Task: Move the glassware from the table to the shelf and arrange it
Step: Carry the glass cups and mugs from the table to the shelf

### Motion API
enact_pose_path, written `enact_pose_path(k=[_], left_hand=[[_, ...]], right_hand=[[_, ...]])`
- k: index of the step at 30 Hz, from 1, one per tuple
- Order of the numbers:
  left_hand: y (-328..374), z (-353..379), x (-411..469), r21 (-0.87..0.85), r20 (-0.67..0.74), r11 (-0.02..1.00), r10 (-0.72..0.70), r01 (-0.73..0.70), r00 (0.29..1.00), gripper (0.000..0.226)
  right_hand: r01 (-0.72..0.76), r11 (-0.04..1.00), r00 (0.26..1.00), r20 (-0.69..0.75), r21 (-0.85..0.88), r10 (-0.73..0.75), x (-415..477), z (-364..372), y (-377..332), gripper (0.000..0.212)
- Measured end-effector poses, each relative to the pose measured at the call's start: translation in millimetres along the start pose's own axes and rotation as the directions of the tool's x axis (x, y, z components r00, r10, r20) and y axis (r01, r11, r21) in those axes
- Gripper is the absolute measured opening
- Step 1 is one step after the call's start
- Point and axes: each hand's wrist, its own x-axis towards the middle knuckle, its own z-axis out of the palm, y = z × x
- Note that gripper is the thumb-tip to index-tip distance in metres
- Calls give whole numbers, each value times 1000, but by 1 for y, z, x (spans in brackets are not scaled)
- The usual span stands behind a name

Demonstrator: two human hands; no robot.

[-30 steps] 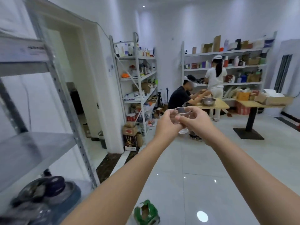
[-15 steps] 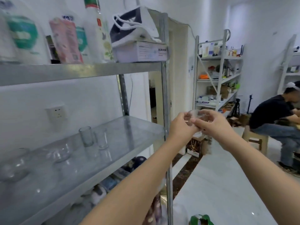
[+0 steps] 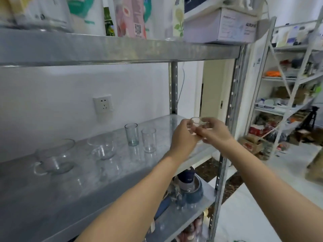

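Glass cup (image 3: 196,121) pinched upright by left hand (image 3: 182,137) and right hand (image 3: 216,131), over the shelf (image 3: 172,120) right end; tumblers (image 3: 149,140) sit leftward.

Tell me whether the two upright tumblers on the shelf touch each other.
Apart. The head view shows a strip of bare shelf between the greenish tumbler and the clear tumbler.

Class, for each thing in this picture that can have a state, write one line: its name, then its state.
Small glass: upright, held in both hands over the shelf.
Left hand: pinches the small glass.
Right hand: pinches the small glass.
Green-tinted tumbler: upright, empty, on the shelf.
Clear tumbler: upright, empty, beside it.
Glass bowl: upright, empty.
Wall socket: nothing plugged in.
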Motion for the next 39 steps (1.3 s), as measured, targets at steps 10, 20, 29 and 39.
enact_pose_path(k=[10,20,29,39], left_hand=[[-53,-27,47,137,-143,957,-237,256,961,59],[-72,-30,67,219,-240,912,-293,346,925,64],[-68,-27,64,208,-250,901,-328,381,911,71],[-40,-28,52,209,-286,927,-245,310,926,87]], right_hand=[[-5,1000,987,162,-4,5,72,81,26,61],[7,1000,973,232,18,-11,104,108,38,58],[-14,999,958,286,31,5,104,108,39,58],[-32,995,961,277,91,6,88,81,19,76]])
